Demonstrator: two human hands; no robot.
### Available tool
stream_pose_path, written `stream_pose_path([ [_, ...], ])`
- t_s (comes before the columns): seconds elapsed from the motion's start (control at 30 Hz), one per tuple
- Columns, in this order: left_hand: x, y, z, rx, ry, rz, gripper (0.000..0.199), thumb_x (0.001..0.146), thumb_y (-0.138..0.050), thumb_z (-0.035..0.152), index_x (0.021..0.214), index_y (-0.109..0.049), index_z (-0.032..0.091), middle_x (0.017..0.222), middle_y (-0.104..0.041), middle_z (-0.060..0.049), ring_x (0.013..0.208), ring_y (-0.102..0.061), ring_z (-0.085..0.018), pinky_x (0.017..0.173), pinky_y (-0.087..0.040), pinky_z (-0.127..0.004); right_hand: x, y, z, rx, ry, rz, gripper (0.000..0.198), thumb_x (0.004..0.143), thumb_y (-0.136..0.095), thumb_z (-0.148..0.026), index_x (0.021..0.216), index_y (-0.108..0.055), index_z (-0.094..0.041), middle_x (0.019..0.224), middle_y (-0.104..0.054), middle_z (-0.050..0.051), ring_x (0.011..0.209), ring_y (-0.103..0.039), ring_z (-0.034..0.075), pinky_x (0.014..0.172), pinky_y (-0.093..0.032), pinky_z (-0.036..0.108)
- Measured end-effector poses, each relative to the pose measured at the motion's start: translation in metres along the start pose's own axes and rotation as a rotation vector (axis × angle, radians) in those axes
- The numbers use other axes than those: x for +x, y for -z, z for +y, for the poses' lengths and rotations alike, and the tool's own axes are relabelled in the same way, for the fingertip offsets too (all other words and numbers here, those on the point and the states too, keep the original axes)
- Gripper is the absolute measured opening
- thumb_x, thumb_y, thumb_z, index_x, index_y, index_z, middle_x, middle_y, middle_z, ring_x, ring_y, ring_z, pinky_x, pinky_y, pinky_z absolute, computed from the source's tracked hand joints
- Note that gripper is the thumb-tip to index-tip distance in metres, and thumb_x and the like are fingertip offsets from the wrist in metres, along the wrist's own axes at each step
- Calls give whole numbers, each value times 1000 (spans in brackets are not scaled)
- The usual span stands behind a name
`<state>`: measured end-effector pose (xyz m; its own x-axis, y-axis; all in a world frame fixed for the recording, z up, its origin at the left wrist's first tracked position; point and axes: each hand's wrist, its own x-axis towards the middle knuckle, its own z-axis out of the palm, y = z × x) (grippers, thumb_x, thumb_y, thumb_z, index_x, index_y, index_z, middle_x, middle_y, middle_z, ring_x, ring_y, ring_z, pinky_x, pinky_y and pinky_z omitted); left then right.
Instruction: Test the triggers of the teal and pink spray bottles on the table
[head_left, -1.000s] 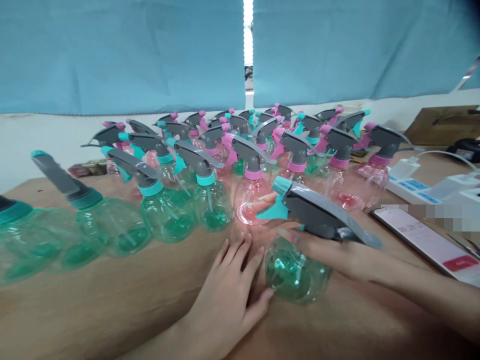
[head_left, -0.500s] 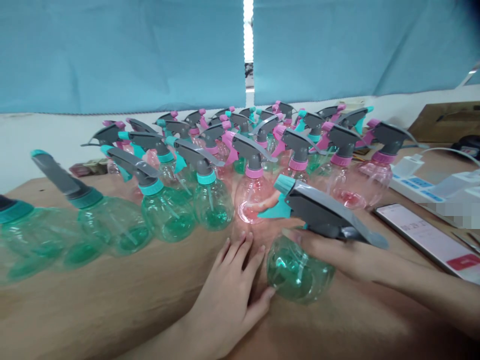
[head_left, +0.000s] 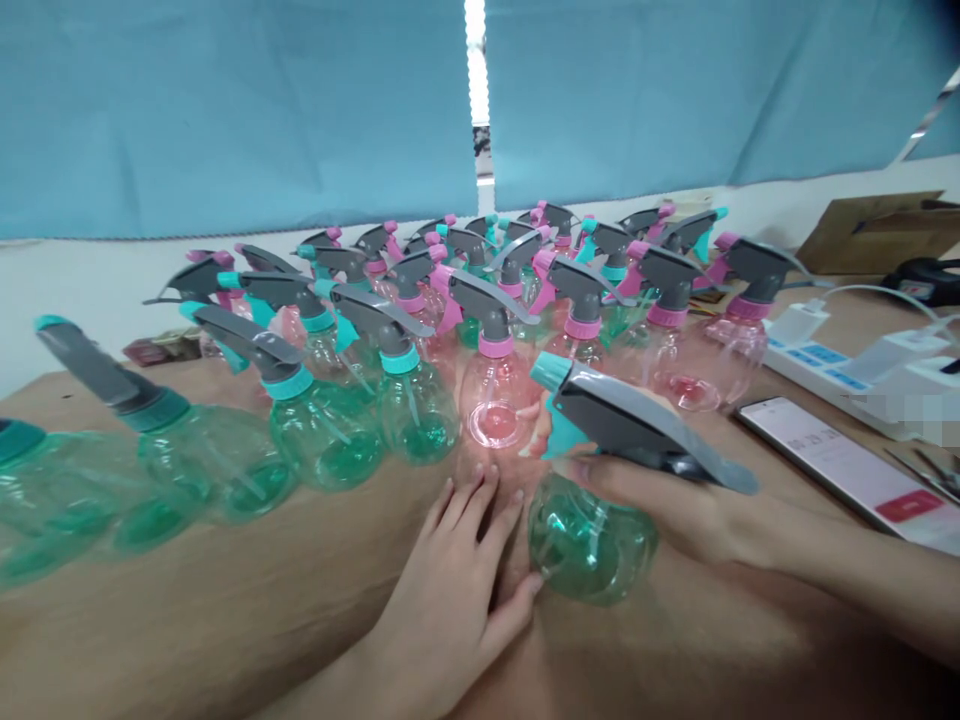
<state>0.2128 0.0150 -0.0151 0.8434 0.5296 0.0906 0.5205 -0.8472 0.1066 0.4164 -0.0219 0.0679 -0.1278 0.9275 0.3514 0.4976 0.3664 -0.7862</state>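
Note:
My right hand [head_left: 660, 495] is wrapped round the neck of a green spray bottle [head_left: 592, 545] with a grey head and a turquoise nozzle. Its fingers curl over the turquoise trigger [head_left: 564, 428], which sits pulled in toward the neck. The bottle stands near the table's front, nozzle pointing to the far left. Flat on the wood, with fingers spread, lies my left hand [head_left: 465, 575]; its thumb tip is close to the bottle's base. Just beyond the fingers stands a pink spray bottle [head_left: 496, 390], with a green spray bottle [head_left: 418, 405] beside it.
Several more green and pink spray bottles crowd the back and left of the wooden table [head_left: 315, 590]. To the right are a phone [head_left: 832, 465] showing a timer, a white power strip [head_left: 817, 365] with plugs, and a cardboard box [head_left: 862, 235].
My right fingers have closed in on the trigger, which has moved back toward the bottle's neck. My left hand stays flat. The view has shifted slightly to the right.

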Motion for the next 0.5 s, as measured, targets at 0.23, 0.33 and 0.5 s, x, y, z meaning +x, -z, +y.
stream_pose_path([
  [0.23, -2, -1, 0, -7, -7, 16, 59, 90, -55, 38, 141, -39, 11, 149, -34, -19, 136, -32, -34, 105, -33, -56, -4, -5, 7, 9, -69, 30, 15, 85, -51, -34, 82, -61, -23, 74, -63, 1, 64, -61, 14, 59, -56, 26],
  [0.33, -2, -2, 0, -5, -4, 17, 60, 90, -56, 38, 141, -40, 10, 148, -35, -20, 136, -32, -34, 105, -33, -56, -3, -8, 4, 105, -105, -23, 16, 85, -48, -28, 82, -63, -24, 74, -64, 1, 65, -63, 16, 62, -57, 30],
  [0.5, -2, -1, 0, -11, -5, 14, 60, 89, -57, 37, 140, -40, 10, 147, -36, -21, 135, -34, -34, 104, -34, -56, 0, -10, 3, 106, -78, 8, 20, 83, -51, -19, 94, -65, -26, 73, -65, -1, 64, -63, 16, 62, -56, 32],
])
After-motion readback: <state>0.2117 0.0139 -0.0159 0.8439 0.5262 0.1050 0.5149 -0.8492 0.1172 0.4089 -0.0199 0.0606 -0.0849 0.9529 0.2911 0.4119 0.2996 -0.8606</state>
